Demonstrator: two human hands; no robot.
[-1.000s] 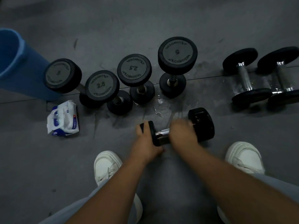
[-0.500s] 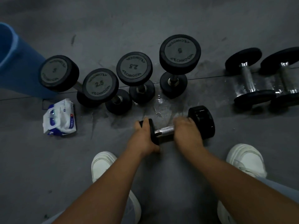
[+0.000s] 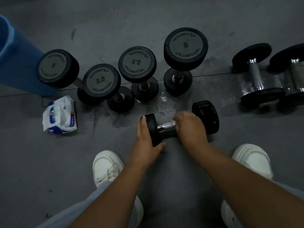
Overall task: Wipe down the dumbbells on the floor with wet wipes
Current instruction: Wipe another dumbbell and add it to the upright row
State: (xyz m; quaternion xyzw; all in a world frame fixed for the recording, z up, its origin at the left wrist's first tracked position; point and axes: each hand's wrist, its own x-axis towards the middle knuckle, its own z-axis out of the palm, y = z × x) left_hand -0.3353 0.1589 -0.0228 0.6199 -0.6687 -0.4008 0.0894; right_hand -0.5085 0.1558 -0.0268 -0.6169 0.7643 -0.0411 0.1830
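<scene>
A small black dumbbell with a chrome handle lies on the grey floor between my feet. My left hand grips its left weight head. My right hand is curled over the handle near the right head, with a bit of white wet wipe showing under the fingers. Several dumbbells stand on end behind it, the tallest marked 5, two marked 2.5. Two more dumbbells lie on a wet patch at the right. The wet wipes pack lies at the left.
A blue bin stands at the far left behind the pack. My white shoes flank the dumbbell on both sides. Wet streaks mark the floor in front of the standing dumbbells.
My right hand has slid back and forth along the handle, now sitting near the right head. My left hand has kept its grip on the left head.
</scene>
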